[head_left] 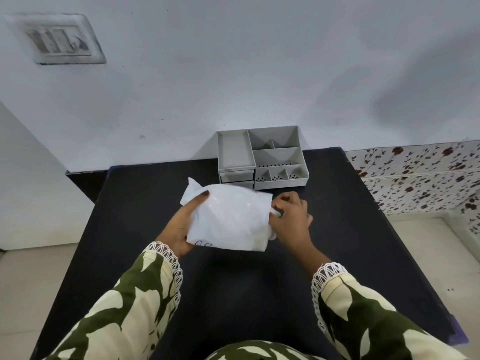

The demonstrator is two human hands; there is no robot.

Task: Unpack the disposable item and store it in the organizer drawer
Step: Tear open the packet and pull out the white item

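White plastic packet (228,216), glossy and creased, held above the middle of the black surface (363,229) by two hands. The left hand (181,227) grips the packet's 9 o'clock edge, its fingers (201,197) closed over the upper face with the thumb side beneath. The right hand (291,219) is at the 3 o'clock edge, its fingers curled shut on a small fold of white material just at the packet's side; whether this fold is part of the packet or its contents cannot be told. Dark handwriting shows near the packet's 6 o'clock edge.

Grey organizer (262,158) stands at 12 o'clock from the packet, at the far edge of the surface against the pale wall (233,74). Its open top is divided into several compartments, some with perforated floors. Two small drawers (237,176) sit stacked at its lower left front, both pushed in. The packet's upper edge overlaps the drawer fronts in this view.

Both sleeves (124,307) are green and cream with lace cuffs. A switch plate (55,38) is on the wall at 10 o'clock.
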